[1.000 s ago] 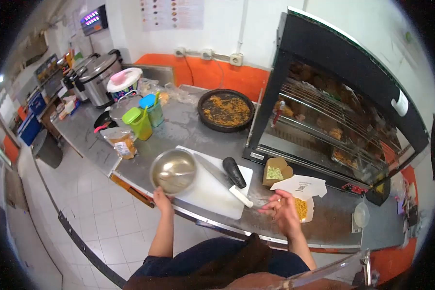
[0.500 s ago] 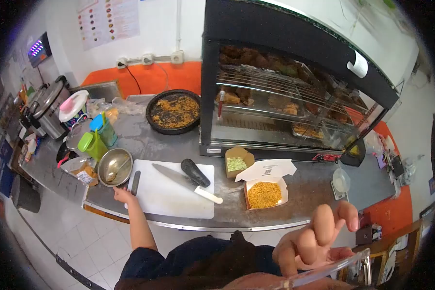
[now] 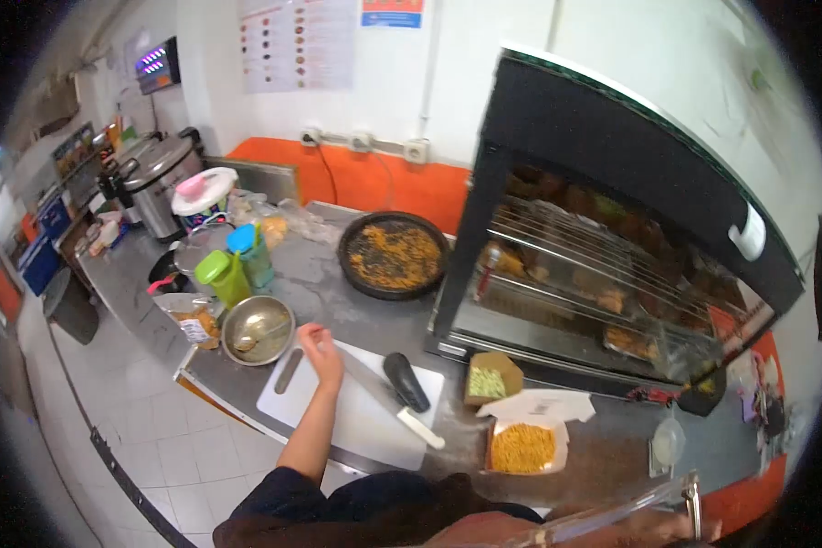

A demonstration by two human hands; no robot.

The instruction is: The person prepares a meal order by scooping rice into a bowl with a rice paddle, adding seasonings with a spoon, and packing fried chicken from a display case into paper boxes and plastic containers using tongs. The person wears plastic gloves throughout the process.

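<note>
My left hand (image 3: 321,354) hovers over the upper left part of a white cutting board (image 3: 288,402), just right of a metal bowl (image 3: 258,331). Its fingers look loosely apart, with nothing seen in them. On the board lie a knife with a white handle (image 3: 420,427) and a dark, elongated object (image 3: 405,382). At the bottom right edge my right hand (image 3: 653,527) is smeared and partly behind a clear rim; its fingers cannot be made out. An open takeaway box (image 3: 522,447) with orange-yellow crumbly food stands right of the board.
A small carton (image 3: 491,377) with pale green pieces stands behind the box. A glass food warmer (image 3: 484,310) fills the back right. Farther back are a black round pan (image 3: 394,256) with crumbs, a green container (image 3: 224,277) and a blue-lidded one (image 3: 251,256). A small clear tub (image 3: 667,443) sits far right.
My left hand has left the bowl's near edge and come up and right over the board. My right hand has dropped from the raised position toward the bottom edge. The view has shifted left.
</note>
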